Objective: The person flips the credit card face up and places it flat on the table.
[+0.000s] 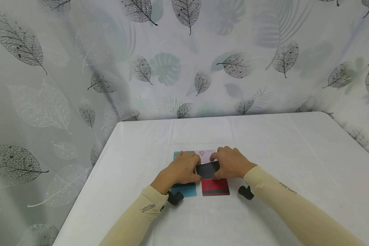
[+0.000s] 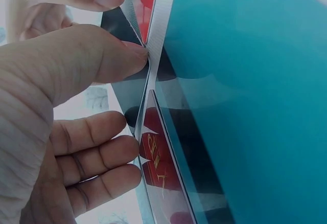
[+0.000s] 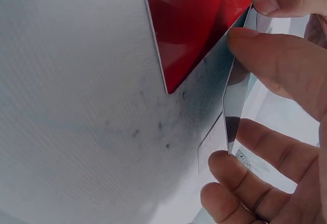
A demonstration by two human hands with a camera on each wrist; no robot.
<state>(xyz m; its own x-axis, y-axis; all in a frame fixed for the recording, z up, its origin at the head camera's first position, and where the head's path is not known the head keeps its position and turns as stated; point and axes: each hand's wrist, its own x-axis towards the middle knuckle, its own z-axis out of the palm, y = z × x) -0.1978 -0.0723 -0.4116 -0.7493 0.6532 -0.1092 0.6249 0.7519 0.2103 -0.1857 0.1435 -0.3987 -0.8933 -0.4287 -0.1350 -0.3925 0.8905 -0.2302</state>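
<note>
Both hands hold a dark grey card (image 1: 207,170) in the middle of the laid-out cards. My left hand (image 1: 184,167) grips its left side, thumb at the near corner and fingers toward the far one. On the opposite side my right hand (image 1: 232,162) grips it the same way. In the right wrist view the dark card (image 3: 238,88) shows its thin edge along the thumb and fingertips. A red card (image 1: 215,187) with a dark stripe lies just nearer. Left of that, a blue card (image 1: 187,191) is partly covered by my left hand.
A pale pink card (image 1: 204,155) lies beyond the hands, beside another blue card (image 1: 179,153) mostly hidden by the left hand. All rest on a white-covered table (image 1: 279,143). A leaf-patterned curtain (image 1: 203,61) hangs behind it. Black wrist devices (image 1: 175,198) sit below the wrists.
</note>
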